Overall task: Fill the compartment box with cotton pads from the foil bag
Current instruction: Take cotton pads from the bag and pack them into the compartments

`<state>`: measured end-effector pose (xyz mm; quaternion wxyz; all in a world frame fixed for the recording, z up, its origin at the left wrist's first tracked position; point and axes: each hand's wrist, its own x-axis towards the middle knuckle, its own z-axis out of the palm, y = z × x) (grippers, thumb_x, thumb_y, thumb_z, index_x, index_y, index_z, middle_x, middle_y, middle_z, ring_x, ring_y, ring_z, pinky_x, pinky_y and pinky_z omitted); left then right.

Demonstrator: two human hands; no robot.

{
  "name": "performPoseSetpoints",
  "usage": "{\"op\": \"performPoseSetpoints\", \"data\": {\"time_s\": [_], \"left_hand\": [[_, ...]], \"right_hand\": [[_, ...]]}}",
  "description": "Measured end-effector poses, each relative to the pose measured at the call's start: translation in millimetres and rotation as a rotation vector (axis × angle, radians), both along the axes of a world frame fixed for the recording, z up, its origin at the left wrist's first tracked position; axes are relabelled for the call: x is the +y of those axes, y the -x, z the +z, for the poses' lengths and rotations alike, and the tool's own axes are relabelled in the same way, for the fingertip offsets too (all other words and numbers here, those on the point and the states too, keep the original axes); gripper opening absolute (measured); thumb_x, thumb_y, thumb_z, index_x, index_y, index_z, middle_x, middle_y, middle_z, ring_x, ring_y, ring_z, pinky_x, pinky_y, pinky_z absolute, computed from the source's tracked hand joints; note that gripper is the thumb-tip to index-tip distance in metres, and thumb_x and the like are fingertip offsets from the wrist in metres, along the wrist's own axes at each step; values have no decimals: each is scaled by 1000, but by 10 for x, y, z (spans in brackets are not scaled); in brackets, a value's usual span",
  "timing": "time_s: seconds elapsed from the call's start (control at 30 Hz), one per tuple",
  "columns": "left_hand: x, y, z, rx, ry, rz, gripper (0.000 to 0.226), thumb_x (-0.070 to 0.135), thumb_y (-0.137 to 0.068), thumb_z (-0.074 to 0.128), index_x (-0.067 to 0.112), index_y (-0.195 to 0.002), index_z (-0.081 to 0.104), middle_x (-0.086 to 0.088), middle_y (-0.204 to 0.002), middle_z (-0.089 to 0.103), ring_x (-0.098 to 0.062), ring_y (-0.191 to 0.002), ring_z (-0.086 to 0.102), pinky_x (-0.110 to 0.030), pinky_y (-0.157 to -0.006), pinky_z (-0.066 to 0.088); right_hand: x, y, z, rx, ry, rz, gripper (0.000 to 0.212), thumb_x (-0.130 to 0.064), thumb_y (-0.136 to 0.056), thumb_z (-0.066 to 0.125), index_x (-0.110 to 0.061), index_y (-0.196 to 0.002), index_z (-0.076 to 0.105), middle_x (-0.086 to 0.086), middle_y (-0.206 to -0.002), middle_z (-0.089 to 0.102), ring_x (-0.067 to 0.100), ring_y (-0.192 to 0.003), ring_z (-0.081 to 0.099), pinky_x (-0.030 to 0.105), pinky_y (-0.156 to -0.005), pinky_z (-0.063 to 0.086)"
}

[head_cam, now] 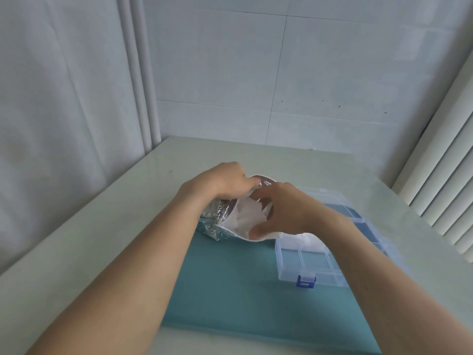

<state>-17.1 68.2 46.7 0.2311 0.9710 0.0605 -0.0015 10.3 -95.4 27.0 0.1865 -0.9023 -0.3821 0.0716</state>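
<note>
Left hand (225,181) grasps the bag (217,221) rim; right hand (284,211) pinches pads (245,216). Tugging a clump could spill pads beside the box (312,262).

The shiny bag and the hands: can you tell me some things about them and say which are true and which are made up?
1. The left hand grips the top edge of the foil bag. True.
2. The right hand is resting flat on the table. False: it holds white cotton pads at the bag's open mouth.
3. The compartment box is see-through with a blue latch. True.
4. The box stands on the person's left. False: it sits on the right, under the right forearm.
5. The bag and box lie on a teal mat. True.
</note>
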Motion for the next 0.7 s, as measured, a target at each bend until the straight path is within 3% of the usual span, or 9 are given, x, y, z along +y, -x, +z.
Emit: {"op": "performPoseSetpoints", "data": {"time_s": [0.1, 0.2, 0.27, 0.37, 0.43, 0.5, 0.57, 0.7], "left_hand": [[-35, -18, -29, 0, -19, 14, 50, 50, -101, 42, 8, -77, 57, -9, -76, 56, -25, -69, 50, -30, -58, 34], [-58, -11, -34, -2, -34, 32, 53, 52, -101, 41, 7, -81, 59, -10, -79, 59, -25, -71, 51, -31, -58, 34], [-41, -18, -39, -30, -61, 64, 55, 55, -100, 40, 6, -80, 57, -11, -81, 59, -26, -74, 53, -31, -56, 33], [-16, -35, -59, -115, -56, 118, 63, 61, -93, 42, 2, -69, 46, -22, -85, 59, -42, -94, 58, -38, -67, 42], [-17, -44, -55, -167, -38, 116, 68, 64, -88, 46, -3, -80, 55, -24, -96, 59, -44, -108, 56, -44, -85, 49], [-48, -28, -21, -201, -28, 99, 58, 61, -89, 56, 6, -105, 65, -14, -116, 63, -34, -119, 51, -43, -98, 45], [-92, 10, 35, -247, 8, 9, 52, 55, -85, 66, 19, -122, 60, -3, -128, 57, -23, -127, 45, -39, -104, 41], [-244, 98, 114, -395, 252, -280, 51, 44, -79, 80, 23, -122, 62, 10, -127, 61, -6, -125, 50, -30, -108, 38]], "right_hand": [[40, 47, -41, -55, -107, 13, 42, -29, -67, 89, -21, -105, 71, -13, -82, 59, 3, -68, 54, 15, -58, 42], [29, 40, -35, -107, -169, 5, 13, -20, -73, 82, -15, -76, 71, -8, -69, 55, 18, -66, 51, 30, -61, 43], [-68, -11, 44, -110, -230, -75, 18, -18, -73, 79, -11, -64, 65, 0, -60, 53, 18, -60, 43, 30, -54, 36], [-307, -96, 216, -36, -278, -178, 13, -18, -73, 76, -10, -66, 70, -2, -54, 63, 14, -49, 48, 25, -50, 40], [-451, -120, 290, 64, -371, -192, 17, -17, -76, 78, -6, -67, 70, 0, -51, 65, 10, -44, 45, 20, -47, 36], [-555, -134, 323, 135, -473, -182, 18, -16, -77, 82, -2, -72, 72, 6, -54, 67, 11, -46, 44, 17, -46, 34], [-623, -148, 349, 184, -576, -169, 18, -13, -77, 84, 1, -76, 73, 9, -58, 68, 13, -48, 49, 16, -48, 39], [-701, -192, 402, 329, -957, -200, 29, -18, -73, 84, 1, -92, 74, 11, -68, 72, 16, -56, 63, 22, -51, 48]]}}
